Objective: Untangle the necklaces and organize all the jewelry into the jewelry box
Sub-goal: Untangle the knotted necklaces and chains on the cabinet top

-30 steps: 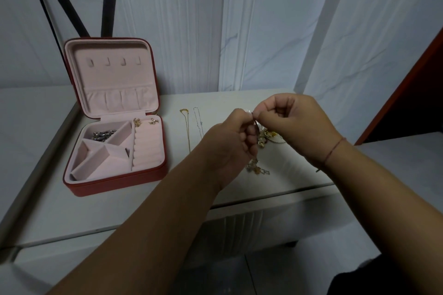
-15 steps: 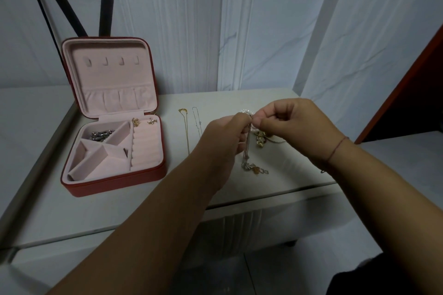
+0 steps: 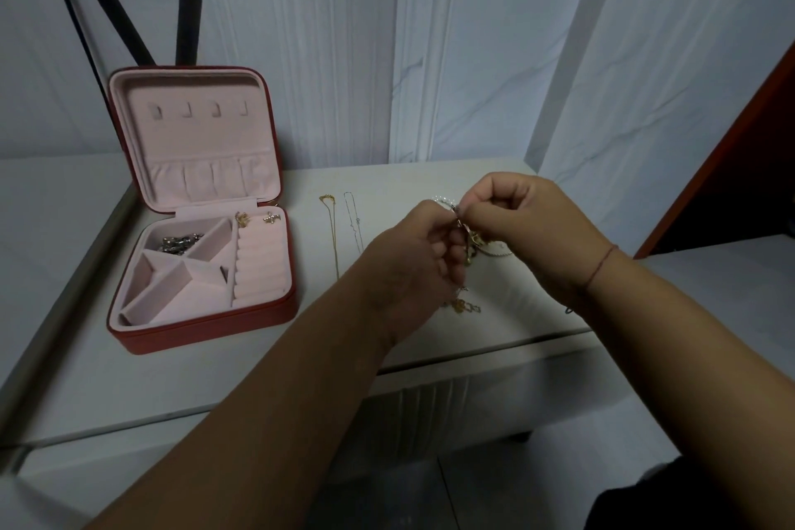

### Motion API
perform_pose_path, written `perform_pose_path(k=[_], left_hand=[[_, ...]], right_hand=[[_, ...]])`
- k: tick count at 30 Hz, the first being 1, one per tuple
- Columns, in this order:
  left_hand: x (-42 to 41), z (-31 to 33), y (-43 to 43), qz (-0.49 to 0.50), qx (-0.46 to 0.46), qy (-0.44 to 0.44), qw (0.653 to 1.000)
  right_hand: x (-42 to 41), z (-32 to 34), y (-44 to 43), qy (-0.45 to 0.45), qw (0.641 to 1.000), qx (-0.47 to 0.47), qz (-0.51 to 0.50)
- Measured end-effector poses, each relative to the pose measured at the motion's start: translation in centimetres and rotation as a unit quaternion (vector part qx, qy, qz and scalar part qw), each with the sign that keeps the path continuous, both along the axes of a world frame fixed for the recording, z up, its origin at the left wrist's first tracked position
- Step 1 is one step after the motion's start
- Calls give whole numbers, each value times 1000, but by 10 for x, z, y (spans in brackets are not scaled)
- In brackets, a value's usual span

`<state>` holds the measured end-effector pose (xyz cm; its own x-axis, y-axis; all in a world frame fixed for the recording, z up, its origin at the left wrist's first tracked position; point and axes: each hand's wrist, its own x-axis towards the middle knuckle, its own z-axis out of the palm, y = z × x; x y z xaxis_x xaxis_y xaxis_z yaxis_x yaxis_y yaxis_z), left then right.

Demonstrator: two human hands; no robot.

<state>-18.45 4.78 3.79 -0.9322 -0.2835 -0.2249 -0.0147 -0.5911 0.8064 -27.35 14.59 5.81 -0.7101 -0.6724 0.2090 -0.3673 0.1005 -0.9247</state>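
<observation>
The red jewelry box (image 3: 202,329) sits open near the bench's left edge, its pink-lined lid upright with 4 hooks. A silver heap (image 3: 178,244) lies in its back-left compartment. A gold earring (image 3: 243,219) and a silver earring (image 3: 271,218) sit behind the ring rolls. Mid-bench, a gold necklace (image 3: 333,237) and a silver necklace (image 3: 353,224) lie straight, side by side, apart. Toward the right edge, the tangled necklaces (image 3: 472,240) hang pinched between the left hand (image 3: 413,262) and right hand (image 3: 529,224), with gold charms (image 3: 462,306) dangling low.

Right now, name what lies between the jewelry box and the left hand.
Head view: a gold necklace and a silver necklace, laid straight side by side on the table; gold nearer the jewelry box.
</observation>
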Motion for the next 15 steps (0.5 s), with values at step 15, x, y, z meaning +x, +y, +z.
perform_pose_path(k=[15], left_hand=[[6,-3,-13,233,-588,93,769]], right_hand=[[-1,8,6,44,999,12,-6]])
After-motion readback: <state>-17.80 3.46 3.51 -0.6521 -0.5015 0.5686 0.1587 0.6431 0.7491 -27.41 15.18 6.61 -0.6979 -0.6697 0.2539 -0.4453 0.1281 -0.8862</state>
